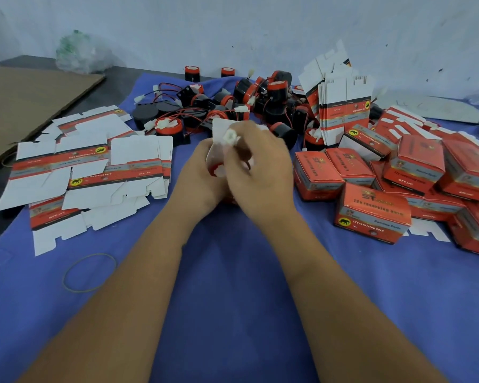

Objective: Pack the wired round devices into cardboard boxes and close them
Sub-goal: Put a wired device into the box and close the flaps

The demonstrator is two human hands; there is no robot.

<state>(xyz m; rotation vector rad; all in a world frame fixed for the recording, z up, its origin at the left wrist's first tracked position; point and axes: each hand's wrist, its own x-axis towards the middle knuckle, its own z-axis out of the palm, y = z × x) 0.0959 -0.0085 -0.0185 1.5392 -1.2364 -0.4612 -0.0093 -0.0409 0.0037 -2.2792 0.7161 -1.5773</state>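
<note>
box: we see a small red-and-white cardboard box [219,150], flaps up, mid-cloth between both hands.
left hand [202,175]: curled round the box.
right hand [260,167]: fingertips pinching a white plastic connector [229,137].
surface: blue cloth [233,272].

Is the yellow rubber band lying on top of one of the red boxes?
No, the rubber band lies flat on the blue cloth near the left forearm, apart from the closed red boxes on the right.

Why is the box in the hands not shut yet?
Still open: the box's white flap stands up, and the right hand pinches a white plug above it.
</note>
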